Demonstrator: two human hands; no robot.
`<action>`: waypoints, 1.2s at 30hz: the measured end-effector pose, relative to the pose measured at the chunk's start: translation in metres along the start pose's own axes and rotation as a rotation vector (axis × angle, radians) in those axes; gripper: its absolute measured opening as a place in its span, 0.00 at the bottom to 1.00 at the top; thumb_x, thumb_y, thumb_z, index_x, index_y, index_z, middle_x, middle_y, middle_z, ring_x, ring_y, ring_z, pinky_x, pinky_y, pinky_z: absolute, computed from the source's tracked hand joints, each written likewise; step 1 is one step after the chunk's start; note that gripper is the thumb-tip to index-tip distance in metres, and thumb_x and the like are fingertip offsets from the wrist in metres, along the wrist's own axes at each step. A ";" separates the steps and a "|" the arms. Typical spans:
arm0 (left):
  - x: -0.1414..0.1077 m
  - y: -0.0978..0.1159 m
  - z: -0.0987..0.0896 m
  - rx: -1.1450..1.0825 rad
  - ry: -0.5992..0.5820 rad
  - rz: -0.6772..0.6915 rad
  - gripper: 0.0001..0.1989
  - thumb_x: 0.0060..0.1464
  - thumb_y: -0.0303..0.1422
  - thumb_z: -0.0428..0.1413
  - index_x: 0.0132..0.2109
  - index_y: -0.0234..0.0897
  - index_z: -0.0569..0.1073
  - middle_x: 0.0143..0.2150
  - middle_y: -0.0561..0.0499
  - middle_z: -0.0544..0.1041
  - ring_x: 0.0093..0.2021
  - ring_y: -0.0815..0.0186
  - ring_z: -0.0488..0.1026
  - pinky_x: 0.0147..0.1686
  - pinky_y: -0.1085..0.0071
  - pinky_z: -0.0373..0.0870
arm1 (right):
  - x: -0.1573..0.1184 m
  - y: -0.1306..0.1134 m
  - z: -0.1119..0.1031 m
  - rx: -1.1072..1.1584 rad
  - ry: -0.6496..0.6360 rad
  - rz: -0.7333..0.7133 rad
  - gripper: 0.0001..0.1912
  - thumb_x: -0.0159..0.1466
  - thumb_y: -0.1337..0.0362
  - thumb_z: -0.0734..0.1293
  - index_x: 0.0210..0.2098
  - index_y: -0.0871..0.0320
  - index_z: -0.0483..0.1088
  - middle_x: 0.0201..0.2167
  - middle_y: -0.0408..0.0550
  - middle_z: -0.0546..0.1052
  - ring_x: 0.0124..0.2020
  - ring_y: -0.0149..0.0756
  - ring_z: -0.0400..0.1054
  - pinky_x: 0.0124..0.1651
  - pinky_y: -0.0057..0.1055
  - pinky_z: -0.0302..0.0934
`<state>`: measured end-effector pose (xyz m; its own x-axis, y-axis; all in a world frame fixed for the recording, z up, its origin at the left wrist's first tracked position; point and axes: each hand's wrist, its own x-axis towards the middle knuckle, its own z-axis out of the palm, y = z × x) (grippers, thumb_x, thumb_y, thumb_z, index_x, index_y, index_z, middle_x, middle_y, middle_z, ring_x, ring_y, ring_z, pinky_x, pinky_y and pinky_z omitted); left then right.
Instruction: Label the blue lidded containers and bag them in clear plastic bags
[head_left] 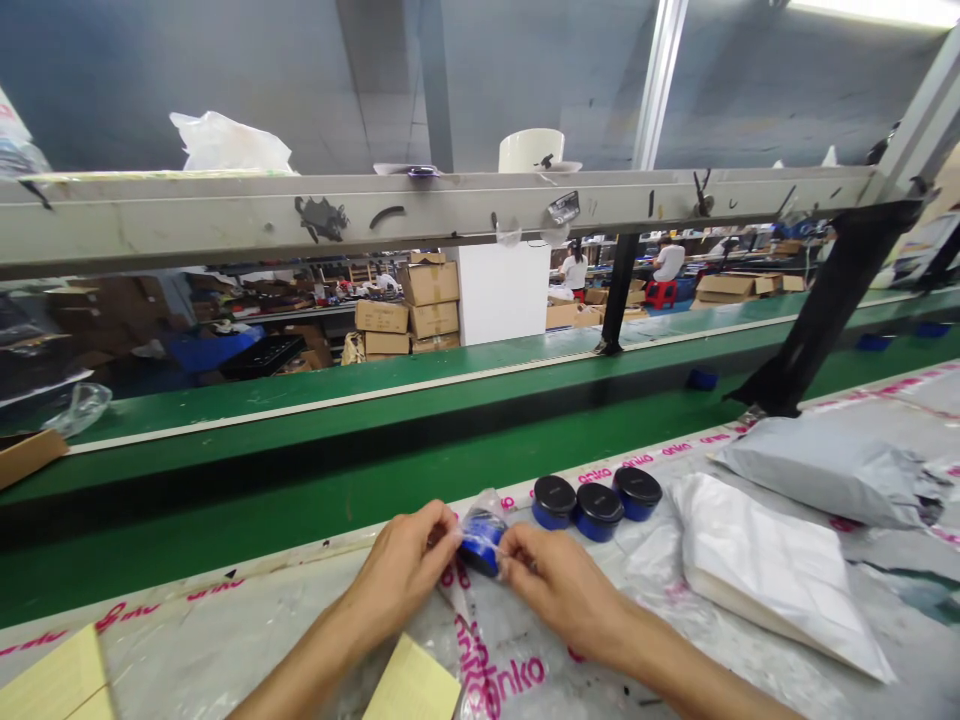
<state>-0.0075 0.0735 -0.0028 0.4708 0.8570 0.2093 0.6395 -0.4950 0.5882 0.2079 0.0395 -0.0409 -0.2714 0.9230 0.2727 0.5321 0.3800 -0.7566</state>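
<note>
Blue round container (481, 543) in clear film, pinched between left hand (416, 548) and right hand (551, 570), near table edge (346, 546), three black-lidded containers (598, 512) rightward.

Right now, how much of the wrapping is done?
One blue round thing already looks tucked into clear plastic, but I can't tell if it's closed. That's the one being worked on: the left hand and right hand pinch at either side. The three black-topped blue tubs nearby look bare, so they're probably left. I can't spot one that's surely finished.
</note>
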 end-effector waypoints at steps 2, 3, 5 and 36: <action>0.008 -0.001 0.000 -0.027 0.048 -0.068 0.11 0.65 0.36 0.46 0.36 0.39 0.69 0.24 0.56 0.75 0.25 0.67 0.71 0.26 0.73 0.60 | 0.010 0.000 0.003 0.282 0.020 0.119 0.05 0.64 0.68 0.61 0.34 0.58 0.70 0.28 0.45 0.79 0.28 0.35 0.72 0.30 0.27 0.62; 0.011 -0.002 0.001 -0.035 0.073 -0.101 0.11 0.64 0.36 0.46 0.36 0.39 0.70 0.24 0.55 0.75 0.24 0.66 0.71 0.25 0.73 0.59 | 0.015 0.000 0.004 0.386 0.031 0.176 0.06 0.64 0.65 0.61 0.34 0.58 0.68 0.27 0.46 0.79 0.28 0.36 0.73 0.29 0.27 0.64; 0.017 -0.002 0.001 -0.048 0.107 -0.155 0.10 0.62 0.34 0.48 0.35 0.39 0.71 0.24 0.55 0.76 0.24 0.66 0.71 0.25 0.73 0.59 | 0.025 -0.001 0.003 0.472 0.061 0.255 0.07 0.64 0.62 0.60 0.33 0.58 0.66 0.26 0.47 0.78 0.27 0.37 0.73 0.26 0.27 0.64; 0.008 -0.008 -0.005 -0.410 0.016 -0.155 0.27 0.52 0.29 0.53 0.60 0.35 0.65 0.57 0.40 0.74 0.53 0.57 0.74 0.50 0.63 0.72 | 0.017 -0.035 -0.011 -0.215 0.137 -0.227 0.08 0.63 0.74 0.68 0.34 0.54 0.73 0.33 0.40 0.77 0.37 0.36 0.71 0.41 0.32 0.62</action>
<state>-0.0118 0.0846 -0.0016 0.3768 0.9204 0.1048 0.4058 -0.2657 0.8745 0.1933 0.0429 -0.0026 -0.2998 0.8075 0.5081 0.6317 0.5671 -0.5286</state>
